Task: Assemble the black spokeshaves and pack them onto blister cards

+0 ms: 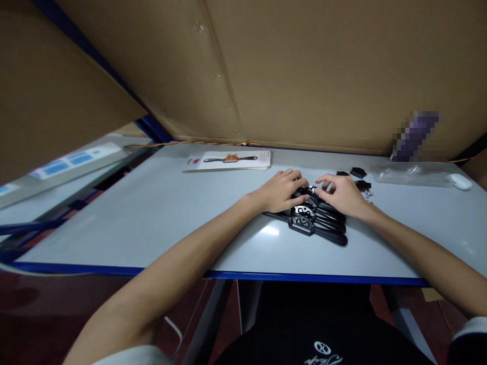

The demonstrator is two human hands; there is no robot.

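Observation:
Several black spokeshaves [319,234] lie overlapping in a fanned row on the table, with silvery patterned plates at their middles. My left hand [280,191] rests over the far end of the row, thumb and index finger around the farthest spokeshave. From the other side, my right hand [342,194] meets the same tool, its thumb and index finger curled in at the middle part; any small piece between them is too small to make out. Beside my right hand are black flat parts [358,173] and small metal screws [369,193]. My fingers partly hide the farthest spokeshave.
Printed cards [232,160] picturing a spokeshave lie at the back of the table [152,213]. A clear plastic bag [414,175] and a white computer mouse [459,181] are at the back right. Cardboard panels [304,76] rise behind. A power strip [79,159] is at left.

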